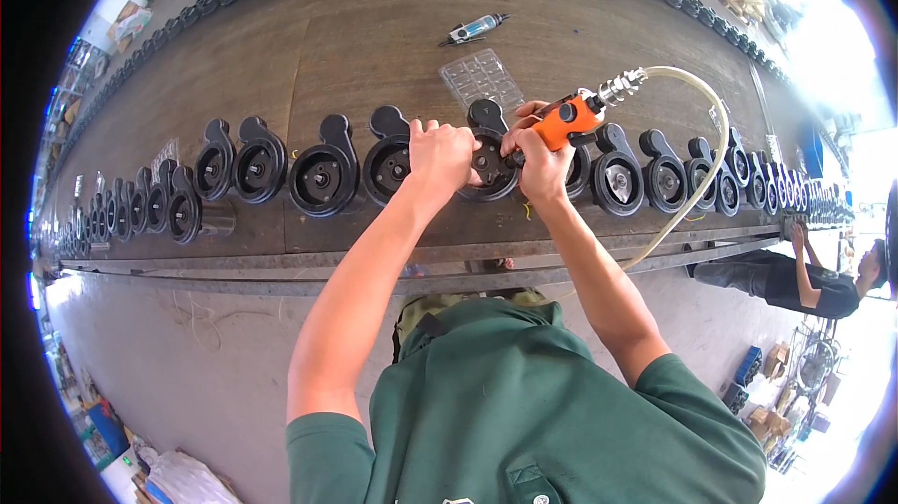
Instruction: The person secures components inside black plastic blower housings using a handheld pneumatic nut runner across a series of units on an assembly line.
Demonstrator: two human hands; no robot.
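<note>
While L hand [443, 156] steadies a black casing [488, 172], R hand [544, 158] has the air tool: slip risk

As seen in the head view, the casing sits just above frame centre, btwn both hands. L hand is at its left rim, fingertips reaching over the face; can't tell if it grips or only presses. R hand is wrapped round the orange air tool [572, 118], nose aimed at the casing. Whether the tip touches anything is hidden.

Main risk, my judgement: tip skids off, b/c of a bad angle or a loose L hold, & hits L fingers or scratches the face. The casing could also twist if the tool grabs. 2nd: the pale hose [722, 120] arcs over the row right of centre; a tug could poss. snag the casings [664, 181] there & knock them out of line. Neighbours on both sides are close, so an elbow or hand could nudge them too.

Looks: casing is black, round dish w/ raised rim, darker recess & small metal bits mid-face, plus a stubby rounded arm at top. Part of the face is covered by fingers, so can't check every hole.

Upper centre: clear plastic tray [482, 81] & a blue-grey tool [475, 29] on the brown table [374, 55], apart from the hands.
</note>
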